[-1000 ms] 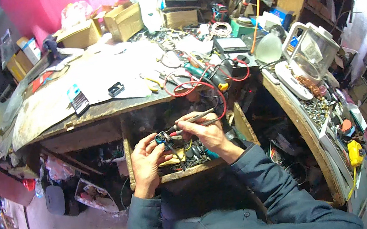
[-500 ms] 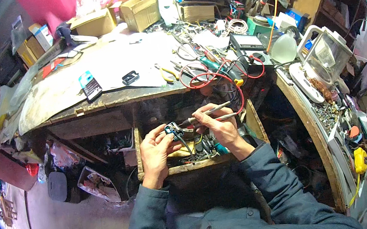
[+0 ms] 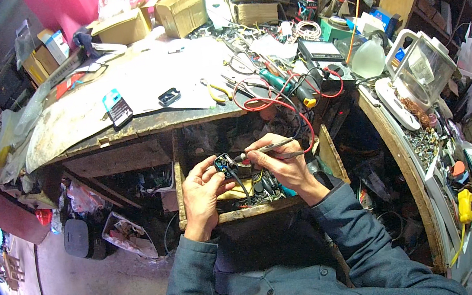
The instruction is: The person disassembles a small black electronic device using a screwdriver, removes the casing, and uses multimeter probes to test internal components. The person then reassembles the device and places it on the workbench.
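Note:
In my left hand (image 3: 200, 198), pinched between thumb and fingers, is a small black open housing (image 3: 223, 164) with metal and bluish parts inside. A black cable (image 3: 241, 184) hangs from it into the drawer. My right hand (image 3: 283, 168) grips two thin grey test probes (image 3: 278, 144) side by side, somewhat like chopsticks. Their tips point left at the housing's right side; whether they touch it is too small to tell. A red lead (image 3: 311, 130) runs from the probes' rear end up to the bench. Both hands are above the open wooden drawer (image 3: 240, 213).
On the bench lie a black case piece (image 3: 169, 97), a blue-and-black package (image 3: 117, 109), yellow-handled pliers (image 3: 217, 92), a green-and-yellow screwdriver (image 3: 288, 86) and a dark meter-like box (image 3: 319, 52). Tools and wires fill the drawer. A clear-lidded container (image 3: 423, 70) stands at the right.
The probes have shifted slightly, their tips staying by the housing's right side. The housing is tilted a little differently in my left hand. The whole view has moved slightly.

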A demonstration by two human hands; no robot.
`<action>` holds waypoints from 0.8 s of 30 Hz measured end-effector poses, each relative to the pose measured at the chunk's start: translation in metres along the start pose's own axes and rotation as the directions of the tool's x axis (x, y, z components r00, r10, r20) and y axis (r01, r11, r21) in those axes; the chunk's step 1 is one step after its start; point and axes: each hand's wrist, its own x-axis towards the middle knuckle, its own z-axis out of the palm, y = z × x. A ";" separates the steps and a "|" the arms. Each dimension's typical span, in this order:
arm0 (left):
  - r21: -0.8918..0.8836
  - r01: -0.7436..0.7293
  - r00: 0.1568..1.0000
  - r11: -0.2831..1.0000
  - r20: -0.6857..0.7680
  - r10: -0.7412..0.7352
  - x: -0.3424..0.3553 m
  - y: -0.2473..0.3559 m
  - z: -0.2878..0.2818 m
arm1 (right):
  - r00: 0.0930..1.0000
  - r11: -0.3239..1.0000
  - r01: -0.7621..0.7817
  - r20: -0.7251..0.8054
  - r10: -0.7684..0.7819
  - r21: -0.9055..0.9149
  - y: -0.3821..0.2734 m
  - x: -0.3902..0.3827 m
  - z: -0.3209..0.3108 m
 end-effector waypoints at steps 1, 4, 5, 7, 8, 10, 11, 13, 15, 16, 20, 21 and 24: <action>-0.002 0.003 1.000 1.000 0.003 -0.003 0.000 0.000 0.000 | 1.000 0.999 0.027 0.008 -0.027 -0.024 0.000 0.000 -0.001; -0.010 0.009 1.000 1.000 0.008 -0.009 0.000 0.000 0.001 | 0.996 0.993 0.090 0.027 -0.088 -0.074 0.000 0.000 -0.002; -0.014 0.009 1.000 1.000 0.009 -0.009 0.000 0.000 0.001 | 0.995 0.992 0.098 0.029 -0.096 -0.076 0.000 0.000 -0.002; -0.019 0.010 1.000 1.000 0.009 -0.010 0.000 0.001 0.001 | 0.994 0.992 0.104 0.027 -0.102 -0.073 0.001 0.001 -0.002; -0.019 0.010 1.000 1.000 0.008 -0.010 0.000 0.002 0.002 | 0.995 0.992 0.102 0.024 -0.101 -0.069 0.001 0.001 -0.002; -0.020 0.010 1.000 1.000 0.009 -0.010 0.000 0.002 0.003 | 0.995 0.993 0.095 0.024 -0.094 -0.073 0.000 0.001 -0.002; -0.021 0.009 1.000 1.000 0.010 -0.009 0.000 0.002 0.003 | 0.996 0.993 0.091 0.028 -0.089 -0.081 0.000 0.001 -0.002; -0.009 0.011 1.000 1.000 0.010 -0.010 0.000 0.002 0.003 | 0.996 0.992 0.091 0.033 -0.088 -0.088 0.001 0.001 -0.002; 0.014 0.015 1.000 1.000 0.011 -0.015 0.000 0.002 0.002 | 0.995 0.991 0.099 0.037 -0.096 -0.090 0.003 0.001 -0.002; 0.013 0.015 1.000 1.000 0.012 -0.015 0.000 0.002 0.001 | 0.994 0.990 0.104 0.041 -0.101 -0.099 0.003 0.001 -0.002; 0.011 0.011 1.000 1.000 0.018 -0.011 0.001 0.000 0.000 | 0.996 0.989 0.093 0.021 -0.091 -0.119 0.002 0.001 -0.001; 0.010 0.009 1.000 1.000 0.021 -0.009 0.001 -0.001 0.000 | 0.997 0.989 0.082 0.007 -0.082 -0.120 0.002 0.001 0.000; 0.009 0.012 1.000 1.000 0.024 -0.013 0.001 -0.002 -0.001 | 0.996 0.984 0.090 0.017 -0.088 -0.153 -0.002 0.001 -0.001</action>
